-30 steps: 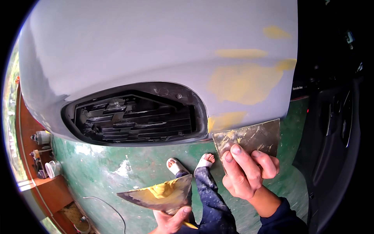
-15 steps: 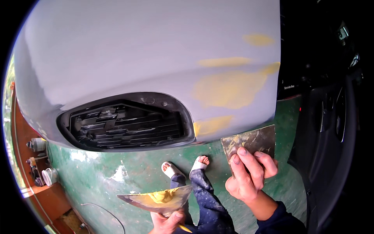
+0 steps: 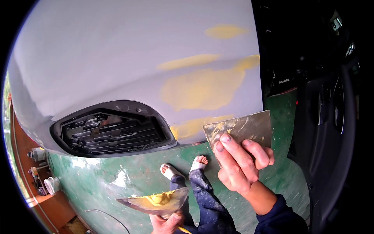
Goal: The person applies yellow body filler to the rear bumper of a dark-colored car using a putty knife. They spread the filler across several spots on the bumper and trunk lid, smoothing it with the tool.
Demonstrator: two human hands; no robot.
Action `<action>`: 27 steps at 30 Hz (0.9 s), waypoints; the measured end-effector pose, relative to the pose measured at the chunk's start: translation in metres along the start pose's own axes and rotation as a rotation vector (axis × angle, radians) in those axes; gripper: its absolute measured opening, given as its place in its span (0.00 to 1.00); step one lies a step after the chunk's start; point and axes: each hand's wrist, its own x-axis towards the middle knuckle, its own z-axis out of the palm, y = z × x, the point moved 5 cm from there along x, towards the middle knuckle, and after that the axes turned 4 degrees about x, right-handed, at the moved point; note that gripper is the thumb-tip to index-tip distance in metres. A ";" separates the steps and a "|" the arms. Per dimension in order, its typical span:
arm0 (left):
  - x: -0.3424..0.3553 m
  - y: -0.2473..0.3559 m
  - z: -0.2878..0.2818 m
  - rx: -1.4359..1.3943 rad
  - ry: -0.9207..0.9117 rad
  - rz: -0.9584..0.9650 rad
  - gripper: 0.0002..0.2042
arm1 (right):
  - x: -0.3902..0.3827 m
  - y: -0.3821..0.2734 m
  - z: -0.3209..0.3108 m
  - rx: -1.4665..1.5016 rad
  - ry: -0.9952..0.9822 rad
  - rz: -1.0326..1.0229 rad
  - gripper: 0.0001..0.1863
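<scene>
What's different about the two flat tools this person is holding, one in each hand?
The left tool, in the left hand, carries a thick mound of yellow paste; the right tool, in the right hand, shows only smears on its visible face. The left tool tapers to a point at its left end; the right tool looks four-sided. The left tool sits lower in the picture than the right tool. Both are thin and stained.

The recess (image 3: 111, 134) is located in the panel (image 3: 97, 54). Patches (image 3: 202, 89) lie on the panel, right of the recess. The left grip (image 3: 163, 224) supports the palette (image 3: 134, 203), with paste (image 3: 159, 199) on top. The spreader (image 3: 255, 126), in the right grip (image 3: 241, 165), overlaps the panel's lower right corner in view. The door (image 3: 311, 156) stands farther right.
</scene>
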 end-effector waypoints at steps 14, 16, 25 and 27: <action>-0.009 0.006 0.012 -0.042 -0.117 -0.024 0.09 | 0.010 -0.010 -0.013 0.018 -0.137 0.078 0.08; -0.009 0.007 0.012 -0.026 -0.109 -0.008 0.09 | 0.013 -0.013 -0.030 0.099 -0.164 0.101 0.08; -0.005 0.000 0.013 -0.022 -0.057 0.032 0.11 | -0.015 -0.001 -0.040 0.146 -0.064 0.161 0.14; -0.005 -0.002 0.013 -0.016 -0.054 0.008 0.11 | -0.015 -0.002 -0.039 0.166 -0.079 0.144 0.13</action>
